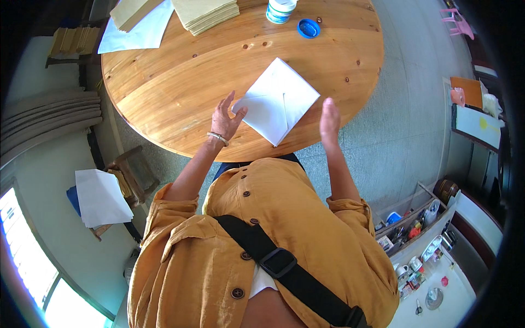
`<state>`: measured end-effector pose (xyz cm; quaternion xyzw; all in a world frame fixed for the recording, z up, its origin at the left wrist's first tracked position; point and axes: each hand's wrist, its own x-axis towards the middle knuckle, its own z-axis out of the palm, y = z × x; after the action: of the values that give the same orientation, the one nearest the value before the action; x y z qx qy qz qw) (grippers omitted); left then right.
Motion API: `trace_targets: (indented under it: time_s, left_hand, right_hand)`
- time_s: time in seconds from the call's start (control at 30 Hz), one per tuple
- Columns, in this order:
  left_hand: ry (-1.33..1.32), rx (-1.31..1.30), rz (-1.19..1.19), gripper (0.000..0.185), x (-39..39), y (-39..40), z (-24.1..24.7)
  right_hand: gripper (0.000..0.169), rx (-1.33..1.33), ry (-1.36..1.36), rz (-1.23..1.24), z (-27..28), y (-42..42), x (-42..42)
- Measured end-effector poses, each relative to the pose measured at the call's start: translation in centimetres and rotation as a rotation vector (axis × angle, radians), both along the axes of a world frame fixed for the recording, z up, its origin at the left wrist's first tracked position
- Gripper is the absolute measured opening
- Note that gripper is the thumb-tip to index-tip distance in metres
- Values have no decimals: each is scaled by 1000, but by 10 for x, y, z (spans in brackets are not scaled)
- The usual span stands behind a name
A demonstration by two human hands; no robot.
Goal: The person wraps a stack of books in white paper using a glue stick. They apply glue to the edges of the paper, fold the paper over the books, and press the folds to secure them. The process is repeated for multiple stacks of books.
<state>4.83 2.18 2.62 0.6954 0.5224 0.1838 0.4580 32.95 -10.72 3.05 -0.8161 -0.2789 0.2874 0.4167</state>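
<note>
A folded white paper envelope (pixel 283 92) lies turned like a diamond on the round wooden table (pixel 176 90), its folded flaps facing up. At its left corner is my left hand (pixel 225 119), fingers spread, with a metal bracelet on the wrist. The left thumb overlaps the paper's edge; whether it presses on it I cannot tell. My right hand (pixel 330 121) is held edge-on just right of the envelope, apart from it and with nothing seen in it. Most of its fingers are hidden behind the near side of the hand.
Across the table are a stack of brown paper envelopes (pixel 207 14), a white sheet (pixel 137 35), a white-and-blue tub (pixel 280 11) and a blue lid (pixel 308 28). White sheets (pixel 102 199) rest on a wooden chair (pixel 130 174) at left. A cluttered open drawer (pixel 410 225) is at right.
</note>
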Motion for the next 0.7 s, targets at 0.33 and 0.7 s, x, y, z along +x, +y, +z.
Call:
trace_targets:
  time_s: [0.33, 0.7]
  left_hand:
    - [23, 25, -48, 60, 11, 8, -16]
    - [-270, -253, 106, 41, 0, -2, -39]
  right_hand:
    - [67, -137, -921, 682, 30, 36, -88]
    - [67, 79, 556, -32, 7, -12, -84]
